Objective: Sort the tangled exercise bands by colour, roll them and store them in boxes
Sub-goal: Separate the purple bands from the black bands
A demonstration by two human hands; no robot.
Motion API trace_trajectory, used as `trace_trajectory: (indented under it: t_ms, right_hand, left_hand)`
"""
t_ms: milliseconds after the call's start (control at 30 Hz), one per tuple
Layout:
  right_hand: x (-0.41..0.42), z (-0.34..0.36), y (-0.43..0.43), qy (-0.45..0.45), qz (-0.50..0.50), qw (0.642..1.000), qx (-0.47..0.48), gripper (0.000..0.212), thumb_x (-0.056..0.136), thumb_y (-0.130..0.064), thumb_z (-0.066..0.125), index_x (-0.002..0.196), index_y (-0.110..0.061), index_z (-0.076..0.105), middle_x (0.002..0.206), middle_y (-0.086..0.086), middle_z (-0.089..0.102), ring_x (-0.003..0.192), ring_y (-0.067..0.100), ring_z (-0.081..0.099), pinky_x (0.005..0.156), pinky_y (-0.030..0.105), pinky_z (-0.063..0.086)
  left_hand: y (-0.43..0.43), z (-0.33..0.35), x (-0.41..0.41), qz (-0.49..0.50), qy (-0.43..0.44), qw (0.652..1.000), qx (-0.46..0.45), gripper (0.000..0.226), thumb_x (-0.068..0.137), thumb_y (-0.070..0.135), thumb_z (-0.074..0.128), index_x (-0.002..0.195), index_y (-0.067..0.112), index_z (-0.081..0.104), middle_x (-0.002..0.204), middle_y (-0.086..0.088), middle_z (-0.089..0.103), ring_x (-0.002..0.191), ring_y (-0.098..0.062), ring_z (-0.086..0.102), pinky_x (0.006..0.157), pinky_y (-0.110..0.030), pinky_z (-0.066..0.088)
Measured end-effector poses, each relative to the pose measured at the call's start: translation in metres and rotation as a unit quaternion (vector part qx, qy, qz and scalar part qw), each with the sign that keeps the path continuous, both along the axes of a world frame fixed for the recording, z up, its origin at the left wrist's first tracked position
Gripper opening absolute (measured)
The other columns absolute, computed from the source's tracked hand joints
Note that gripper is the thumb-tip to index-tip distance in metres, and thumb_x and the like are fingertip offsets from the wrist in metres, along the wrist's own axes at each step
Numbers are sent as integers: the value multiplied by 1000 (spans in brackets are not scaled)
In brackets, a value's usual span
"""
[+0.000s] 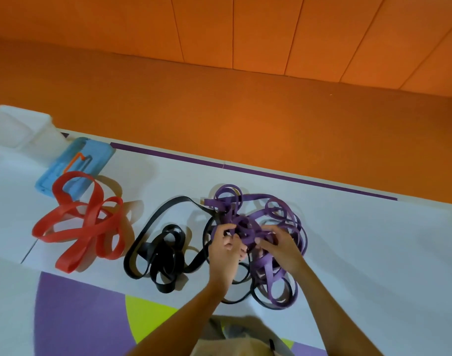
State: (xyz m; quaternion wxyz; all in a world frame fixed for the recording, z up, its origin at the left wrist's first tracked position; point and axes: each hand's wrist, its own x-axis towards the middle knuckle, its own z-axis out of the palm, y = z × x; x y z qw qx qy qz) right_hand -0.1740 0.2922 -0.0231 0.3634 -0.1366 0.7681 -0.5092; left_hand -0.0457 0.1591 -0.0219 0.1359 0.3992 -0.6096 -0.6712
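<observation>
Purple bands (245, 228) lay knotted with a few black strands on the white mat (361, 253), right of the black bands (149, 249) and red bands (90, 220). They looked like soft, light, clingy rubber, best taken one strand beside a crossing. Both forearms reached forward. The left hand (225, 249) and right hand (281, 246) had fingers curled into the knot, pinching purple strands.

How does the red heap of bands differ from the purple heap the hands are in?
The red heap lies alone and untouched; the purple heap is gripped by the left hand and right hand. Red is one colour throughout; purple has black bands threaded through it. Red's strips look wider than purple's. Both are unrolled loops on the white mat.
</observation>
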Motion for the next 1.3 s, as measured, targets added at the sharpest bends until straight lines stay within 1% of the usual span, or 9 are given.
trace_trajectory:
  t_ms: [100, 200, 300, 467, 600, 733, 900, 1000, 1300]
  right_hand:
    - [-15, -3, 17, 17, -176, 984, 20, 33, 96, -25, 76, 126, -28, 62, 111, 4, 75, 95, 25, 74, 84, 40, 60]
    - [-29, 1, 35, 97, -275, 949, 119, 16, 101, -32, 65, 117, -33, 67, 100, -2, 73, 95, 26, 72, 71, 30, 53]
    - [-42, 4, 41, 149, -281, 915, 249, 20, 101, -32, 60, 118, -26, 70, 115, 6, 70, 115, 36, 62, 87, 41, 52]
    - [-41, 5, 0, 248, -165, 891, 341, 49, 95, -29, 67, 141, -26, 50, 172, 12, 9, 160, 33, 0, 126, 60, 6]
    - [-8, -8, -55, 398, 58, 900, 168, 40, 94, -14, 65, 132, -23, 63, 151, 7, 47, 144, 33, 40, 117, 58, 39]
    - [20, -31, -94, 283, 255, 888, 255, 70, 93, -44, 69, 155, -42, 36, 169, 6, 16, 157, 36, 15, 122, 59, 29]
    - [22, -40, -88, 257, 171, 919, 245, 48, 83, -43, 72, 123, -30, 49, 125, -2, 57, 109, 25, 64, 101, 46, 49]
    - [12, -41, -60, 257, 158, 927, 222, 24, 83, -24, 64, 103, -25, 50, 95, -4, 64, 82, 28, 66, 80, 39, 51]
    - [-19, -31, 13, 205, 164, 921, 287, 69, 87, -2, 56, 147, -37, 55, 138, -2, 67, 118, 33, 67, 97, 47, 56]
  left_hand:
    - [-14, -9, -5, 11, -87, 985, -146, 15, 97, 33, 63, 105, 45, 58, 101, 4, 73, 92, -15, 71, 74, -31, 59]
    - [-34, -19, -8, -141, -251, 908, -305, 36, 97, 46, 66, 130, 35, 58, 142, -1, 50, 135, -26, 50, 106, -49, 51]
    - [-47, -24, -9, -258, -336, 842, -334, 55, 98, 54, 65, 144, 29, 49, 149, -5, 49, 137, -30, 51, 109, -50, 49]
    - [-59, -31, 0, -90, -220, 950, -202, 28, 96, 5, 67, 109, 24, 51, 107, -5, 67, 93, -22, 71, 71, -26, 58]
    - [-72, -26, 16, 5, -151, 985, -78, 24, 96, -5, 64, 103, 17, 55, 100, -8, 64, 86, -26, 75, 73, -48, 67]
    - [-87, -23, 23, -32, -190, 972, -134, 21, 103, 5, 58, 121, 16, 59, 99, -5, 70, 80, -15, 73, 68, -29, 63]
    - [-98, -22, 24, -106, -226, 943, -221, 47, 102, 6, 60, 148, 11, 52, 141, -9, 59, 118, -18, 61, 95, -19, 43]
    - [-99, -28, 19, -129, -230, 942, -210, 58, 102, 12, 64, 156, 14, 43, 154, -9, 51, 138, -23, 53, 101, -17, 37]
    - [-79, -55, -13, -117, -288, 937, -161, 100, 81, 67, 77, 158, 24, 29, 158, -5, 35, 145, -30, 41, 112, -53, 47]
